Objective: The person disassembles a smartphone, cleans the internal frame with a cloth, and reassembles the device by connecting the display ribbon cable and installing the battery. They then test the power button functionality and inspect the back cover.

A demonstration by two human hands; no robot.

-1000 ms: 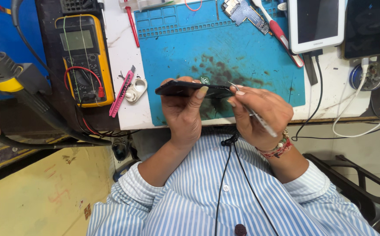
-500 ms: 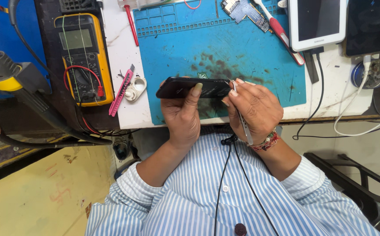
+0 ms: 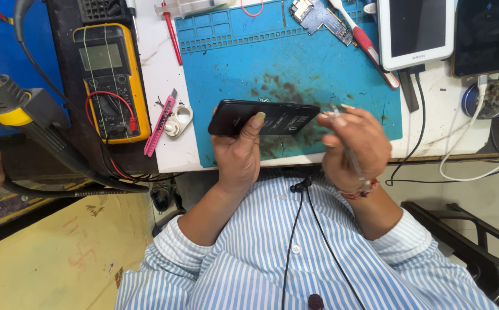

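- The left hand (image 3: 238, 155) grips a black phone (image 3: 264, 117) by its long edges, thumb across the back, holding it above the blue work mat (image 3: 232, 57).
- The right hand (image 3: 355, 143) is closed on a thin metal tool (image 3: 350, 152), fingertips at the phone's right end.
- The phone looks light, rigid and smooth-backed, so likely slippery and fragile; the edge frame seems the safest place to hold.
- A yellow multimeter (image 3: 111, 80) lies well apart, at the left.
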